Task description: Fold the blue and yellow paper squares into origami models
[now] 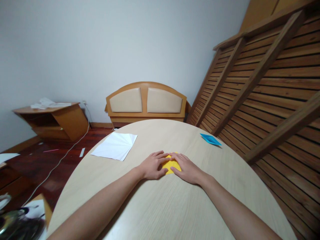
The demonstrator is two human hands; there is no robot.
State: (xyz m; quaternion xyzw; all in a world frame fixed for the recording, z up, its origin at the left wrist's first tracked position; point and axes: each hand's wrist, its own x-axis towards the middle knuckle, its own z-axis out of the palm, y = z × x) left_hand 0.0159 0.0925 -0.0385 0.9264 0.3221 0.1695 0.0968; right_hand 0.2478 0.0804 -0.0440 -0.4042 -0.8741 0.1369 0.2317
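A piece of yellow paper (171, 165) lies flat near the middle of the round table (160, 203). My left hand (153, 165) rests on its left side, fingers stretched out and thumb apart. From the right, my right hand (186, 167) lies over the paper's other side, fingers extended and thumb spread away. Both hands press on the paper, and their fingertips come close together at its far edge. Much of the paper's outline is hidden under the fingers, so I cannot tell its full shape.
A creased white sheet (115, 146) lies at the table's left, and a folded blue paper (210, 139) at its right. Beyond stands a headboard (146, 100). Wooden slats (270, 86) lean along the right. A low cabinet (72, 121) and a white cable (66, 155) are left.
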